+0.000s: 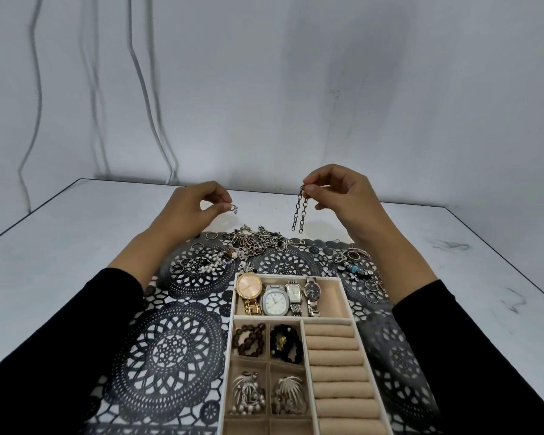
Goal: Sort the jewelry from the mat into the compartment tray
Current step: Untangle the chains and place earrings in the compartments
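My right hand [343, 196] pinches a dark link chain [299, 211] that hangs doubled above the far edge of the black lace mat [170, 346]. My left hand [198, 205] pinches a small silver piece [234, 208] at the same height, further left. Below and between the hands lies a tangled pile of chains [261, 241]. A beige compartment tray [297, 318] sits on the mat near me; it holds several watches [275, 298], a brown bead bracelet [250, 339], a black bead bracelet [285, 342] and silver earrings [248, 394]. Its ring rolls [336, 359] hold nothing.
Loose rings and a pearl piece [201, 263] lie on the mat at the left. More rings and a turquoise charm piece [354, 266] lie at the right. The mat rests on a white marbled table [60, 246] against a pale wall with hanging cables [145, 89].
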